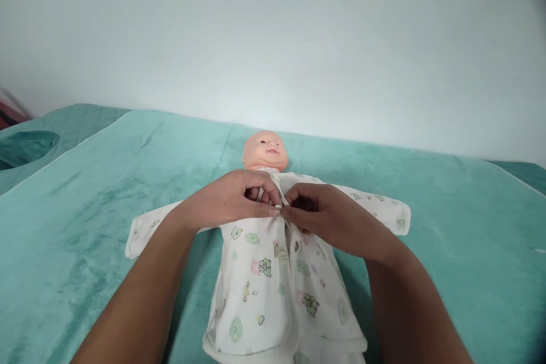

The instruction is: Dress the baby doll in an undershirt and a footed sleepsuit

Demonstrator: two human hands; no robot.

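Observation:
A baby doll (265,151) lies on its back, head away from me, dressed in a white baby shirt (243,296) printed with green and pink figures. Both sleeves stretch out to the sides. At the chest, my left hand (239,196) pinches one front edge of the shirt by a small pale button (278,206). My right hand (324,213) is closed on the opposite front edge, its fingertips meeting those of the left. Below the hands the two front edges lie side by side, partly apart. Whether the button sits in its hole is hidden by my fingers.
A teal plush cover (106,199) with some creases spreads under the doll. Behind it rises a white wall (273,45). Darker green quilted fabric (85,116) shows at the far left, with a reddish item (9,114) at the edge.

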